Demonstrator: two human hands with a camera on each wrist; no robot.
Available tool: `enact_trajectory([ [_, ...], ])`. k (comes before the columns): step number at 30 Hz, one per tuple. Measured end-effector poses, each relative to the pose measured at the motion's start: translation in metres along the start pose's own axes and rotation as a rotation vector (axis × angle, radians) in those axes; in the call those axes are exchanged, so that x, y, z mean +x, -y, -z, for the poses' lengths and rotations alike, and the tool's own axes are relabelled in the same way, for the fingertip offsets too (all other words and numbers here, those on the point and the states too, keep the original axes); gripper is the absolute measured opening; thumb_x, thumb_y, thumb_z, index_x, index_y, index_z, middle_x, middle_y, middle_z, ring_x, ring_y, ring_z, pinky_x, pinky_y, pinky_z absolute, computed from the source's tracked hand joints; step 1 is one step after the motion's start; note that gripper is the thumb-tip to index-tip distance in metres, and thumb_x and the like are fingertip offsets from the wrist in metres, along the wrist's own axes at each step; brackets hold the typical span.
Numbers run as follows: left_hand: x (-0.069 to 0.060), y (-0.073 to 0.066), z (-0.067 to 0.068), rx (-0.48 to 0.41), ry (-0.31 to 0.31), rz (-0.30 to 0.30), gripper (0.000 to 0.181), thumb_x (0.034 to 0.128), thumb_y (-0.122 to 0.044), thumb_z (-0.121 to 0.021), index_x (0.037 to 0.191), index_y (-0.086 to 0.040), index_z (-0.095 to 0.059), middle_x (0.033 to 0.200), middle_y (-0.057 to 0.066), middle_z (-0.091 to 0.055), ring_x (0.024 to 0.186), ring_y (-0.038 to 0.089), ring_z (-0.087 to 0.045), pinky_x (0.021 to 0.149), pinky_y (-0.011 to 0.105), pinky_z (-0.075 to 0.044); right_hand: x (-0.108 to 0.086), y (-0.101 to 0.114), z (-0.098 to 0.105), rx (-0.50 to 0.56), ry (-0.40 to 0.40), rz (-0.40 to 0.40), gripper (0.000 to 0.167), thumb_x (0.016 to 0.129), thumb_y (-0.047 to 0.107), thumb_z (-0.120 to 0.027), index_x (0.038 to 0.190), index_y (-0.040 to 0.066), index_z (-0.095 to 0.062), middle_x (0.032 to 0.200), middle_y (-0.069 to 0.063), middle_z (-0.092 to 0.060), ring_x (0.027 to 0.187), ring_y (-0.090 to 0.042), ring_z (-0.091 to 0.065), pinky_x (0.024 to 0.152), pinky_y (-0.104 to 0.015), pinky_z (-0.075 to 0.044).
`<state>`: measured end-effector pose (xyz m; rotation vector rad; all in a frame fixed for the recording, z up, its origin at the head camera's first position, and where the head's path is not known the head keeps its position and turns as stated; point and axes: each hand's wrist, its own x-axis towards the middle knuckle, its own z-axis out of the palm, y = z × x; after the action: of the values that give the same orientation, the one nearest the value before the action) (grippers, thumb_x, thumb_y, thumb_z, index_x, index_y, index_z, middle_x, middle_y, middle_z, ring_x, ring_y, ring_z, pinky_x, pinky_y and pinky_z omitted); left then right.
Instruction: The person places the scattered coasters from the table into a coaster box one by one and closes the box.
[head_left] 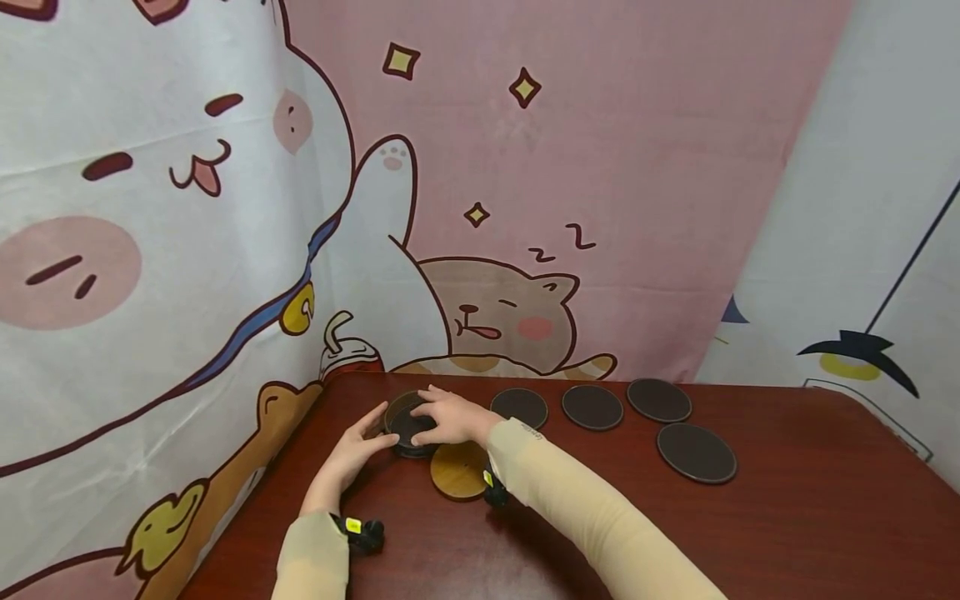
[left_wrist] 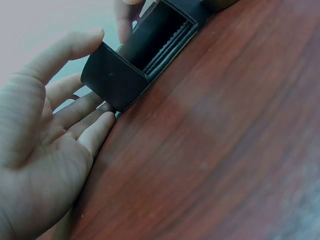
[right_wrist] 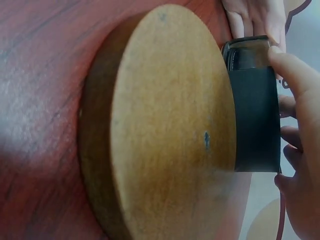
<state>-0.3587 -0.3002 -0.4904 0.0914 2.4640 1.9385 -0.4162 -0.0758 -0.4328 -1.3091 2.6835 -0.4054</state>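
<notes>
A round black holder (head_left: 411, 423) stands at the back left of the table, with a gap in its side. Around its left side curls my left hand (head_left: 347, 457); in the left wrist view the thumb is on the holder's (left_wrist: 114, 80) upper edge and the fingers lie along its outside. My right hand (head_left: 452, 418) reaches over from the right, and in the right wrist view its thumb and fingers grip the holder (right_wrist: 256, 120). A thick round wooden disc (head_left: 457, 472) lies just in front of the holder, under my right wrist.
Several dark round discs lie along the back of the reddish-brown table (head_left: 795, 500): one (head_left: 519, 407) right of my right hand, others (head_left: 592, 407) further right, and one (head_left: 697, 452) nearer the front. A cartoon-printed cloth (head_left: 637, 208) hangs behind the table and on its left.
</notes>
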Motion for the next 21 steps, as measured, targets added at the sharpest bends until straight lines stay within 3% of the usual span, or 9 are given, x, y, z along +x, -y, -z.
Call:
enact_trajectory([
  [9, -0.004, -0.001, 0.0, 0.011, -0.003, 0.017, 0.077, 0.0866, -0.017, -0.073, 0.152, -0.012, -0.032, 0.152, 0.02, -0.034, 0.139, 0.037, -0.031, 0.11, 0.053, -0.027, -0.018, -0.02, 0.007, 0.012, -0.016, -0.067, 0.06, 0.093, 0.055, -0.056, 0.143, 0.022, -0.05, 0.158, -0.005, -0.026, 0.146, -0.023, -0.018, 0.113, -0.045, -0.025],
  [16, -0.003, -0.002, 0.004, 0.016, 0.014, 0.015, 0.078, 0.0874, -0.018, -0.072, 0.153, -0.012, -0.03, 0.155, 0.02, -0.028, 0.142, 0.036, -0.025, 0.111, 0.052, -0.024, -0.048, -0.057, 0.022, 0.094, -0.079, -0.124, 0.065, 0.091, 0.048, -0.062, 0.145, 0.016, -0.047, 0.156, -0.012, -0.029, 0.143, -0.029, -0.026, 0.111, -0.048, -0.027],
  [21, -0.002, -0.001, 0.002, 0.022, 0.025, 0.011, 0.079, 0.0876, -0.019, -0.072, 0.153, -0.011, -0.028, 0.155, 0.021, -0.027, 0.142, 0.037, -0.024, 0.111, 0.052, -0.023, -0.075, -0.085, 0.021, 0.162, -0.144, -0.182, 0.075, 0.085, 0.049, -0.069, 0.146, 0.012, -0.044, 0.155, -0.017, -0.029, 0.141, -0.033, -0.028, 0.109, -0.052, -0.029],
])
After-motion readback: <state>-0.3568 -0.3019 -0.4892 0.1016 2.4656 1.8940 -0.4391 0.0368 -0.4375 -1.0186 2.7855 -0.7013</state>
